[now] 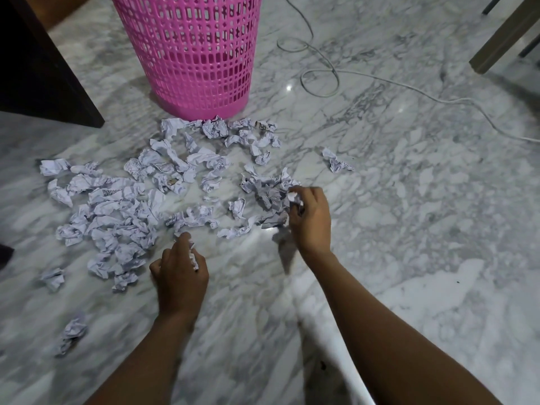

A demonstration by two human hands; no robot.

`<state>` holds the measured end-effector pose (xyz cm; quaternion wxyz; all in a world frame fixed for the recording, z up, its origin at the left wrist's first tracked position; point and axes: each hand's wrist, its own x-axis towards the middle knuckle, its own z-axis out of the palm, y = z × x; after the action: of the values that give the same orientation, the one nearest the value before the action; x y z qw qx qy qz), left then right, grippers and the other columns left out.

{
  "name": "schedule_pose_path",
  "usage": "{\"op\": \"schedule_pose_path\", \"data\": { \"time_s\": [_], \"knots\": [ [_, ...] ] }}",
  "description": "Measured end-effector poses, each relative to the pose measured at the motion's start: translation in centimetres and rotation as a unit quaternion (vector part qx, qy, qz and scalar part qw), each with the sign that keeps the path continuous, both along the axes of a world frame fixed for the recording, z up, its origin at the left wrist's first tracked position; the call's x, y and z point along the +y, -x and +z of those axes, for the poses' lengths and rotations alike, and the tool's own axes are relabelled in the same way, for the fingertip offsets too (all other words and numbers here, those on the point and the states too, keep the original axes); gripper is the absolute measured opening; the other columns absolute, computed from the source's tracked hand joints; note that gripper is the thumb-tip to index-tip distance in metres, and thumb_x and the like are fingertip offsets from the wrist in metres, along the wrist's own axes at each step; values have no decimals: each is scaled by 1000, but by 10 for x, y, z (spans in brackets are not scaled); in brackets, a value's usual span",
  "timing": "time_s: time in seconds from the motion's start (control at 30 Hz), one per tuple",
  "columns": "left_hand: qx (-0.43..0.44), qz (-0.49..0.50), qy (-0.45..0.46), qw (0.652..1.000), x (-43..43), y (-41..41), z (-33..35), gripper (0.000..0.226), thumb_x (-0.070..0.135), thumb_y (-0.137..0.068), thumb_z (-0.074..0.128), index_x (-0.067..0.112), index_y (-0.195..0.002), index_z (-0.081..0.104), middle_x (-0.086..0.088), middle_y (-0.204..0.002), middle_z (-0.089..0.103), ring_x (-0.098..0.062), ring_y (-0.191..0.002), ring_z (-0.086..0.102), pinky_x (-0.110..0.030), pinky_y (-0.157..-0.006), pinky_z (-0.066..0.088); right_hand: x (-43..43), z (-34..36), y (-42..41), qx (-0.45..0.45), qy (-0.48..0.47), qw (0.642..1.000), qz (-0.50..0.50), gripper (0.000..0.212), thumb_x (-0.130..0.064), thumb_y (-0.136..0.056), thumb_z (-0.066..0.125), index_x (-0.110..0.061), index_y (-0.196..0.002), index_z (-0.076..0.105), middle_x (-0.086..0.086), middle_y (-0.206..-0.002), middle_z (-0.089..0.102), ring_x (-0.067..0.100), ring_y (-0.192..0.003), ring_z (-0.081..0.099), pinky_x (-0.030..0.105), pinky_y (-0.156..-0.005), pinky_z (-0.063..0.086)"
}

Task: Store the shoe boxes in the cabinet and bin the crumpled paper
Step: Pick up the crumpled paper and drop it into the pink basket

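The paper lies scattered across the middle of the frame, on the floor just below the bin at top centre. It looks light, soft and springy, so I'd take whole clumps, not edges. My left hand is curled round some paper. My right hand pinches more at the heap's right edge.

pink lattice bin, white crumpled paper, grey-veined marble floor
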<state>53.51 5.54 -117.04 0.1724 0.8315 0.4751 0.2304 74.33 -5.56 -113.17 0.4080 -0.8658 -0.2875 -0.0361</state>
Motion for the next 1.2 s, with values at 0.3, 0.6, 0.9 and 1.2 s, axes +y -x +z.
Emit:
{"op": "schedule_pose_path", "data": {
  "time_s": [0.3,0.6,0.9,1.2],
  "knots": [
    [25,-2,28,999,3,0,-3,36,5,-84,58,5,-121,60,-16,-107,56,-40,-94,58,-49,-88,40,21,-11,-24,-34,257,963,79,60,-57,-81,33,-32,-130,55,1,-151,41,39,-122,47,47,-92,44],
    [20,17,23,999,-1,-4,3,16,17,-88,55,5,-99,58,-16,-138,41,-38,-108,54,-51,-90,40,18,-25,-6,-118,269,949,119,48,-66,-81,55,-30,-112,64,-1,-121,61,34,-108,55,42,-79,48],
    [70,50,26,996,-3,-15,6,77,79,-75,42,8,-103,52,-12,-128,49,-35,-114,50,-51,-90,39,7,-26,-6,-74,165,969,168,33,-36,-79,74,-20,-108,72,3,-90,68,31,-76,66,32,-62,48],
    [115,119,23,986,-7,-36,5,78,69,-65,71,2,-101,52,-18,-115,52,-38,-100,51,-48,-78,39,4,24,-43,13,27,1000,0,30,-23,-82,66,-21,-112,72,5,-99,68,23,-86,65,31,-73,49]
  ]
}}
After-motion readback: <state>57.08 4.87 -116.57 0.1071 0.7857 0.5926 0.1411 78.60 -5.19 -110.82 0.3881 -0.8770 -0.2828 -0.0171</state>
